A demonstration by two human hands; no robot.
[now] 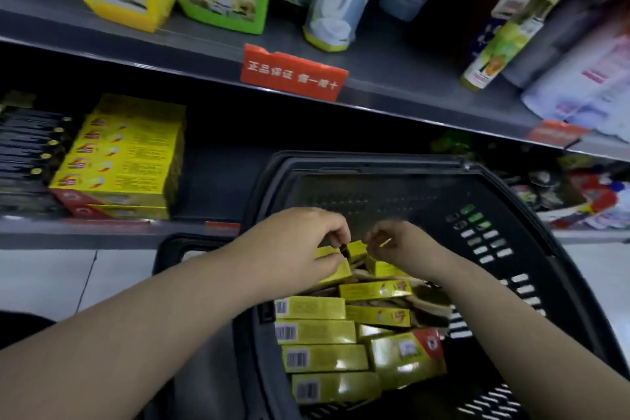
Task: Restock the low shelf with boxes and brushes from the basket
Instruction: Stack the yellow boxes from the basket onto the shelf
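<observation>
My left hand (296,242) pinched the top box (335,271) between thumb and curled fingers, near one end. My right hand (399,244) was just beside it with fingers curled, and I could not tell whether it held anything. The box lay on the heap inside the basket (371,160), nowhere near the shelf (218,181) yet. A grip that close to one end seemed likely to let the long carton swing or slip on the lift. The heap was loose too. The other boxes (315,331) lay crosswise over at least one brush (431,297), so pulling one out could drag its neighbours or tip them deeper. On the shelf, the open gap sat right beside the stack (126,160), and a careless push there could knock that pile askew. The box itself looked like a narrow yellow carton, slightly glossy and light. Those nearer me showed barcodes at their left ends, and one larger carton had a red corner. The brush showed dark bristles, and what looked like pale wooden handles were half buried under cartons.
</observation>
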